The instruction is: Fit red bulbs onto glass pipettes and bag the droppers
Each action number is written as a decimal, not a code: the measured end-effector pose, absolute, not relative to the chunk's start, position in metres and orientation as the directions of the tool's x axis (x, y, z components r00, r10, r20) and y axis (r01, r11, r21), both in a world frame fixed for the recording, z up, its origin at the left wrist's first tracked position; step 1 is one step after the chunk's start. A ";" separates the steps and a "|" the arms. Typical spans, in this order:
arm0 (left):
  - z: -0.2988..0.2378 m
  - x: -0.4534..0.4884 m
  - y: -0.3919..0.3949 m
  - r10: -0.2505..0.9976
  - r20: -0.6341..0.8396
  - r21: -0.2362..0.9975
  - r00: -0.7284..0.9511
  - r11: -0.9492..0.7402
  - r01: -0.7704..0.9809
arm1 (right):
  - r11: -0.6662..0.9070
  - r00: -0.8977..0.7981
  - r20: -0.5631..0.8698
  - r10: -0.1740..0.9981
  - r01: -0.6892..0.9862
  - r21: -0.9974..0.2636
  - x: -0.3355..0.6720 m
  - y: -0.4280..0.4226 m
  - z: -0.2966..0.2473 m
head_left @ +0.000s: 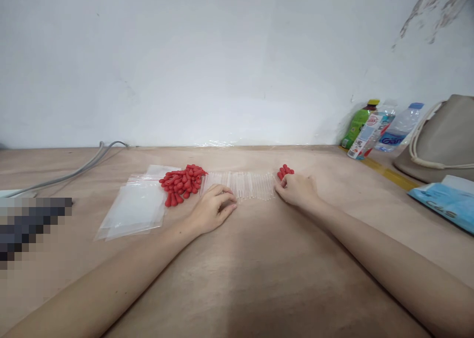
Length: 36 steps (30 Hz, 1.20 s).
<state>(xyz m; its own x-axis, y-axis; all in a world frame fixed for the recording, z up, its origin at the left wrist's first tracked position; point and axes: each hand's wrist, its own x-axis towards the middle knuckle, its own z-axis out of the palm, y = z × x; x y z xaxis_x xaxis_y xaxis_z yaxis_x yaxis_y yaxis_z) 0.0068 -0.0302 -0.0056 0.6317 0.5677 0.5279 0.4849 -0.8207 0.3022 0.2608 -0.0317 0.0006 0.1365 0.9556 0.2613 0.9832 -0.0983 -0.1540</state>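
Filling the upper half, from 9 round to 3 o'clock: a bare white wall, scuffed and flaking at 1 o'clock. Below it, a pale wooden table, running down to the near edge.

Reaching in from 7 o'clock, a bare forearm held low over the wood. At its end the left hand, palm down, wrist nearly flat, fingers bent and half curled, tips set on the left end of a row of clear tubes. Cannot tell whether anything is pinched under those fingers.

Reaching in from 4 o'clock, the other forearm, likewise bare and low. At its end the right hand, at the row's right end: knuckles up, fingers folded in toward the tubes, loosely closed. Cannot tell what, if anything, is held.

At 3 o'clock, a beige handbag with a cord handle, and just in front of it a blue packet. At 9 o'clock of the left hand, a fanned stack of clear plastic bags, flat on the wood.

Dead centre, just beyond both hands, the tubes lying side by side. At their left end, touching them and overlapping the bags' corner, a heap of red pieces, teardrop-shaped.

At 2 o'clock against the wall, three bottles leaning together. At 10 o'clock, a grey cable trailing off the edge.

Smallest: a small red cluster right behind the right hand's knuckles.
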 end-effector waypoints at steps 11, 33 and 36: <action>-0.003 0.008 -0.031 0.584 0.552 0.217 0.595 -0.789 0.574 | -0.040 0.095 0.507 0.857 0.992 -0.118 0.252 -0.034 -0.010; 0.030 -0.032 0.049 0.802 0.527 0.088 0.283 -0.382 0.920 | 0.286 -0.126 0.725 0.678 0.953 -0.103 0.238 -0.037 -0.024; 0.034 -0.032 0.043 0.801 0.541 0.232 0.257 -0.436 0.870 | 0.331 -0.149 0.732 0.665 0.937 -0.111 0.239 -0.037 -0.025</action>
<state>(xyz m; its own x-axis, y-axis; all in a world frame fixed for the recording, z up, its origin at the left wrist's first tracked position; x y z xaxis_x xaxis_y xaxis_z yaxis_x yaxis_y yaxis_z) -0.0318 0.0428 0.0342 0.2572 0.8008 0.5409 0.8698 -0.4357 0.2315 0.2389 -0.0370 -0.0245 -0.1485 0.6647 0.7322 0.9371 0.3312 -0.1106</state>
